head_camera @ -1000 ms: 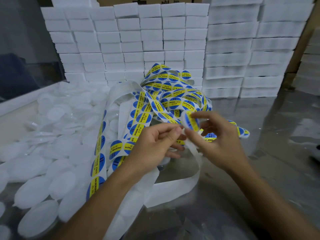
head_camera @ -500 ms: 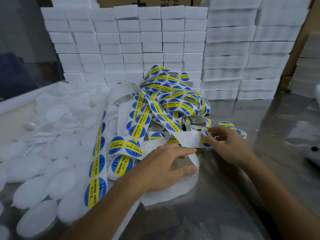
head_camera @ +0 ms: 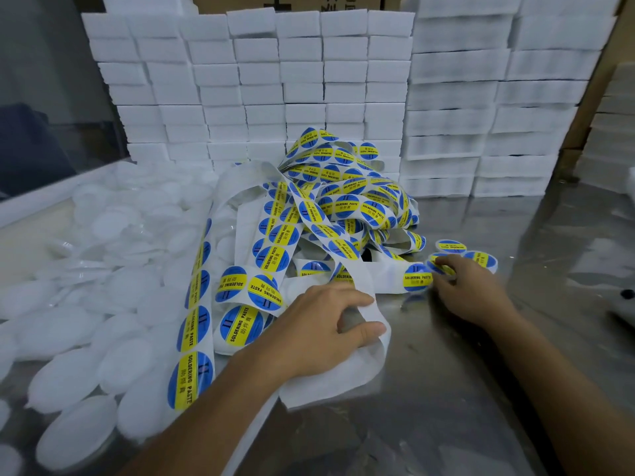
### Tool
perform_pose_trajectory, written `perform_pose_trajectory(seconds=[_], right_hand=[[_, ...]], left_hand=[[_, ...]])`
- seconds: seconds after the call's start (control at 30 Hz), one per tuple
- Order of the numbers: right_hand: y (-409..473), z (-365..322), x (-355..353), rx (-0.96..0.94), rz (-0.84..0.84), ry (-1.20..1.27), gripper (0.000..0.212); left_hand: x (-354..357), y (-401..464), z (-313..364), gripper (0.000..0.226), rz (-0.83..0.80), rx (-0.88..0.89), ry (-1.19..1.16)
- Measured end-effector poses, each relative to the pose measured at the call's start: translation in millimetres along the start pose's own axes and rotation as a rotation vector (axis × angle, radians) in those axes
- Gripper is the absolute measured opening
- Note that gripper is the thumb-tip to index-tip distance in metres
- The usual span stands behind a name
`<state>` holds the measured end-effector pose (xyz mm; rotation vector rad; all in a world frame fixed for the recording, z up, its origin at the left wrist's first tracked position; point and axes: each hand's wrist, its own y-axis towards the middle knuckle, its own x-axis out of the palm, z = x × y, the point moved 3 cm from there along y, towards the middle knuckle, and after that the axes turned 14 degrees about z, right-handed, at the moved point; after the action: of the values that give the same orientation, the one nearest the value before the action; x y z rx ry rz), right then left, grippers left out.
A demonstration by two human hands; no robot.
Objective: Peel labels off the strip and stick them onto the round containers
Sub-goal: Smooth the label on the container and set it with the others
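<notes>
Strip [head_camera: 369,281] between both hands, tabletop [head_camera: 498,389] beside.

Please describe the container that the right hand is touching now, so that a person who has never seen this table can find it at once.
Start at the tangled heap of label strip in the middle of the metal table. Just right of it stands a small group of labelled containers. The right hand rests its fingertips on the nearest labelled container; unlike the plain white lids far left, it carries a blue and yellow label.

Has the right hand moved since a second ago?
Yes. The right hand dropped from mid-air above the label strip down and right, onto labelled containers on the steel table.
</notes>
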<state>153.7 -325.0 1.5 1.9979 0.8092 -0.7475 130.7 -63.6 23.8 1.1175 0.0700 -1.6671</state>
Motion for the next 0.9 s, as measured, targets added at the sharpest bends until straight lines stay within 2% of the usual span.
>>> perform_pose_trajectory(seconds=[0.17, 0.23, 0.33, 0.47, 0.67, 0.77, 0.9], right_hand=[[1, 2, 9, -0.018, 0.024, -0.189, 0.031], [2, 3, 6, 0.013, 0.107, -0.199, 0.033], [1, -1, -4, -0.012, 0.274, -0.069, 0.029], [-3, -6, 1, -0.036, 0.095, -0.084, 0.029], [-4, -6, 0, 0.022, 0.118, -0.031, 0.031], [-8, -15, -10, 0.035, 0.266, 0.209, 0.024], [-24, -49, -35, -0.164, 0.572, 0.406, 0.016]], left_hand=[[-6, 4, 0, 0.035, 0.164, -0.116, -0.142], [-9, 5, 0, 0.023, 0.201, -0.158, -0.197], [-14, 5, 1, 0.003, 0.223, -0.2, -0.224], [-16, 5, 1, 0.017, 0.207, -0.242, -0.277], [-22, 3, 6, 0.048, 0.198, -0.263, -0.454], [-23, 4, 9, 0.049, 0.203, -0.244, -0.474], [-21, 5, 12, 0.04, 0.186, -0.237, -0.516]])
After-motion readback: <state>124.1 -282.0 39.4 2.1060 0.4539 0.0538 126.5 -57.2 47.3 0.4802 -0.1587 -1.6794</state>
